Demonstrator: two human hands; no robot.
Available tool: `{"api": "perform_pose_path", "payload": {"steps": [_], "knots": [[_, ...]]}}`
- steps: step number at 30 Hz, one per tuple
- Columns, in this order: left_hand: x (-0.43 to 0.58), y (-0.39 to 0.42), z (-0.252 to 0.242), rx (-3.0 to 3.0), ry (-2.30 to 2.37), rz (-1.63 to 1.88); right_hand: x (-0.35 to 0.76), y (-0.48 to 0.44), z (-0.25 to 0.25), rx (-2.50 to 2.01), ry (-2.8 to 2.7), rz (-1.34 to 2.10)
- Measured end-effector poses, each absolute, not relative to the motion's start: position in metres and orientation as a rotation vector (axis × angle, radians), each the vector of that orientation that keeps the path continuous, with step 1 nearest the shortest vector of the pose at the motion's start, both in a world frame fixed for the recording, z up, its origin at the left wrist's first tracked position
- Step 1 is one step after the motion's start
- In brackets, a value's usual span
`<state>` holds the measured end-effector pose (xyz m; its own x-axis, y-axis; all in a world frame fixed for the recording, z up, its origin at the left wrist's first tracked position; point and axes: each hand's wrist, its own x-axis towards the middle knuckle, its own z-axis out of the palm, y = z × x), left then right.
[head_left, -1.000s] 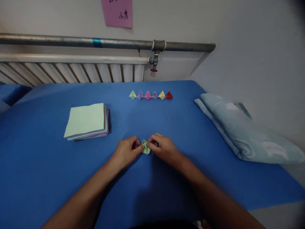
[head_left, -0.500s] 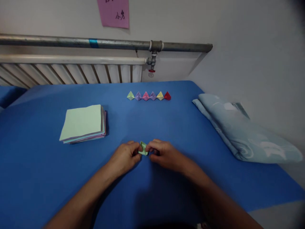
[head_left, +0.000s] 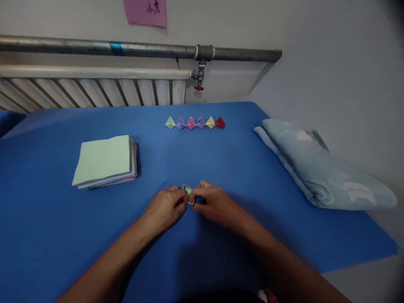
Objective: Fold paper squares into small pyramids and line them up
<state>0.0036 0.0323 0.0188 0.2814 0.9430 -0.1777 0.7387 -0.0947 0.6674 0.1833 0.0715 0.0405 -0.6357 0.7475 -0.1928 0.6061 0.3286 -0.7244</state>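
A small piece of folded light green paper (head_left: 187,190) sits between my two hands, low over the blue surface (head_left: 151,248). My left hand (head_left: 168,204) pinches its left side between thumb and fingers. On the other side, my right hand (head_left: 211,201) grips the right edge, with the fingertips pressed into the fold. The fingers cover much of the paper, so its full shape is hidden. Farther back stands a row of several small folded paper pieces in green, purple, pink, yellow and red, with a pink one (head_left: 191,123) near the middle.
To the left lies a stack of coloured paper sheets (head_left: 104,158), light green on top. A folded pale blue-green cloth (head_left: 328,172) rests at the right by the wall. A white radiator (head_left: 116,92) and a metal pipe (head_left: 151,48) run behind the back edge.
My right hand has moved slightly left, closer to my left hand, and the green paper looks narrower between them. The whole view has shifted a little.
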Motion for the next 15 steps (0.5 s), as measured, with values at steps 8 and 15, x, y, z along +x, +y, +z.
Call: {"api": "perform_pose_path", "payload": {"steps": [8, 15], "knots": [[0.0025, 0.0318, 0.0203, 1.78, 1.462, 0.373, 0.1836, 0.0734, 0.0413, -1.256, -2.358, 1.178], [0.0038, 0.0308, 0.0216, 1.787, 1.465, 0.365, 0.1864, 0.0765, 0.0374, -1.207, -2.427, 1.09]]}}
